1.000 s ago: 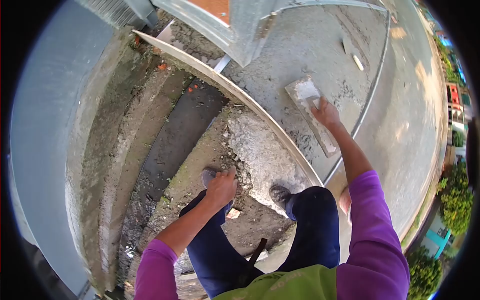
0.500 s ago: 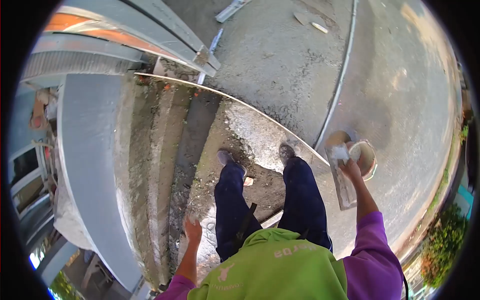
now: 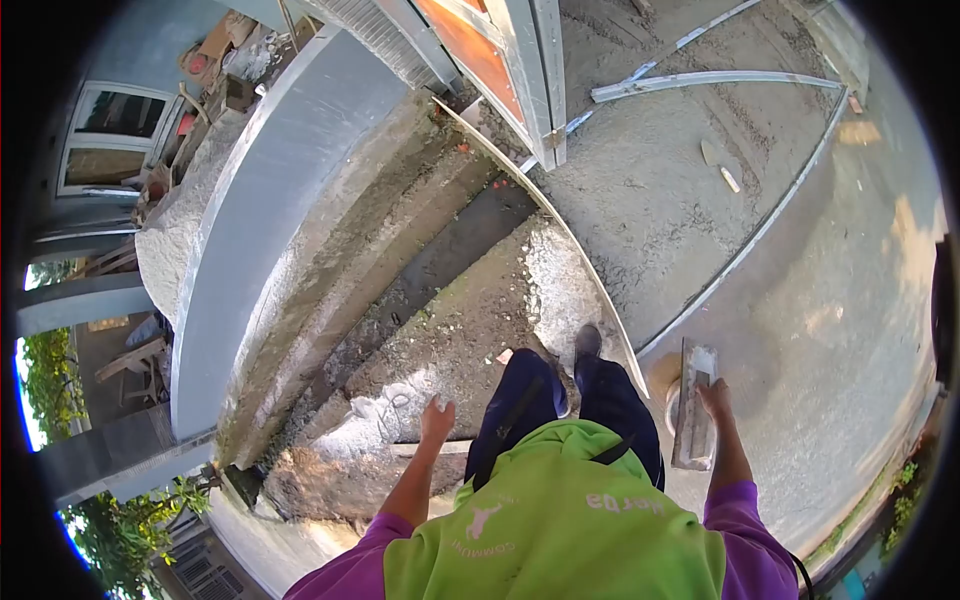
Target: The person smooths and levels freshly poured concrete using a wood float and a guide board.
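Observation:
My right hand (image 3: 715, 398) is wrapped round the handle of a long rectangular plastering trowel (image 3: 692, 440), grey and smeared with cement. Partly covered by the trowel is a round bucket (image 3: 672, 388) standing on the pavement; its contents are hidden. My left hand (image 3: 436, 420) hangs out to the side above the rubble, fingers loosely apart and holding nothing. Farther forward, a pointed trowel with a pale handle (image 3: 730, 179) lies on the rough grey concrete (image 3: 640, 210).
A thin curved strip (image 3: 590, 255) borders the concrete beside my feet. Metal bars (image 3: 715, 80) lie across its far part. Left of me run a dirt trench (image 3: 420, 270) and a smooth grey wall (image 3: 270, 190). A metal post (image 3: 548, 90) stands ahead.
My view and body have turned, so the surroundings have swung rightward. The trowel in my right hand has moved nearer my body and covers more of the bucket. My left hand stays free.

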A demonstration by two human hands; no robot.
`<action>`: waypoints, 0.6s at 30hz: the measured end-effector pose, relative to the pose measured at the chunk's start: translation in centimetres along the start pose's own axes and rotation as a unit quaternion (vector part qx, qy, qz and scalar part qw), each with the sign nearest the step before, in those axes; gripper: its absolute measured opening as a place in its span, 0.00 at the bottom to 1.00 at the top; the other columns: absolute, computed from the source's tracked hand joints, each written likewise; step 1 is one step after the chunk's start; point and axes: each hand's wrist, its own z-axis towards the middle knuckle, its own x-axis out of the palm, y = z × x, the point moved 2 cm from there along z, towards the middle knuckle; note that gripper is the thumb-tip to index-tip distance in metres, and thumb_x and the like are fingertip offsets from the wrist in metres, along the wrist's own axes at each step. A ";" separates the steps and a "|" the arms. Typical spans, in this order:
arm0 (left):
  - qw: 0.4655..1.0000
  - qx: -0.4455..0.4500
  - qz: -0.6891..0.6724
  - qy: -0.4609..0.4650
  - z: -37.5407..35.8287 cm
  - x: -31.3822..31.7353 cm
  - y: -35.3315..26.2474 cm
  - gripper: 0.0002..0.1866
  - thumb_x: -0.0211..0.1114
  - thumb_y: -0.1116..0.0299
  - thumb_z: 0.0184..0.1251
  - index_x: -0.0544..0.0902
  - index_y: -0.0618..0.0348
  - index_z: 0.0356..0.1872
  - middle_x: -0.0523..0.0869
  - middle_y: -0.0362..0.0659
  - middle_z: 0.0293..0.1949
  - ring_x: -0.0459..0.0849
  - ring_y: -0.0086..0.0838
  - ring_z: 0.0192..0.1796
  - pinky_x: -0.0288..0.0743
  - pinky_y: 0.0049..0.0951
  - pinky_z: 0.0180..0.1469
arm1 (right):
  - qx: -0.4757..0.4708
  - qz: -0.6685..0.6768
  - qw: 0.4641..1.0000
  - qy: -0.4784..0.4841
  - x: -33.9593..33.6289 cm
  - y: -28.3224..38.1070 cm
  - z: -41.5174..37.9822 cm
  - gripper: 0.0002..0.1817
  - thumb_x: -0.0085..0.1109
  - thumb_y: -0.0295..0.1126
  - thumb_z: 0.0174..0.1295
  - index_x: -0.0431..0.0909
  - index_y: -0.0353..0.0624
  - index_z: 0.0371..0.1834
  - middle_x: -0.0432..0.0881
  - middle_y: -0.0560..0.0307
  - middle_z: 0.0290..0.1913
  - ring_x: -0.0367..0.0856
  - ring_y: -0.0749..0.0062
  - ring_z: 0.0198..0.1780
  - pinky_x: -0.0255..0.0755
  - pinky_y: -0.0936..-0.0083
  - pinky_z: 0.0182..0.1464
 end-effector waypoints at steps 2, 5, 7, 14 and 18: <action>0.999 0.027 -0.036 0.001 0.8 0.5 -1.9 0.36 0.62 0.48 0.65 0.76 0.65 0.67 0.83 0.69 0.57 0.81 0.60 0.62 0.74 0.48 0.66 | -0.004 0.018 1.000 -0.021 -2.3 1.8 -0.2 0.36 0.70 0.50 0.53 0.77 0.20 0.48 0.83 0.21 0.47 0.84 0.33 0.52 0.77 0.51 0.53; 0.996 0.048 -0.070 0.007 1.9 0.9 -3.2 0.36 0.61 0.48 0.66 0.75 0.66 0.68 0.82 0.67 0.58 0.81 0.59 0.62 0.74 0.48 0.66 | -0.006 0.043 0.999 -0.031 -5.2 3.5 0.4 0.35 0.70 0.49 0.52 0.77 0.21 0.47 0.83 0.22 0.47 0.85 0.36 0.51 0.77 0.53 0.52; 0.997 0.023 -0.067 -0.014 2.1 1.1 -2.8 0.35 0.60 0.48 0.67 0.77 0.65 0.66 0.83 0.66 0.58 0.81 0.59 0.63 0.75 0.47 0.65 | -0.017 0.056 0.998 -0.023 -5.8 3.9 0.6 0.35 0.70 0.48 0.53 0.77 0.22 0.47 0.83 0.23 0.47 0.85 0.38 0.51 0.77 0.53 0.51; 0.999 0.022 -0.006 0.038 -2.6 8.6 9.7 0.30 0.60 0.49 0.67 0.83 0.62 0.61 0.86 0.65 0.53 0.86 0.59 0.53 0.78 0.43 0.62 | -0.042 -0.030 0.998 -0.041 -5.9 2.4 -0.5 0.37 0.68 0.49 0.53 0.76 0.19 0.49 0.82 0.20 0.48 0.84 0.34 0.53 0.77 0.52 0.54; 0.986 -0.062 -0.047 0.147 -6.2 16.0 18.5 0.28 0.61 0.50 0.67 0.84 0.65 0.56 0.88 0.60 0.47 0.89 0.49 0.44 0.85 0.42 0.53 | -0.019 -0.012 0.999 -0.023 -6.4 2.0 -1.9 0.37 0.69 0.50 0.52 0.77 0.19 0.47 0.83 0.24 0.48 0.85 0.42 0.53 0.78 0.54 0.52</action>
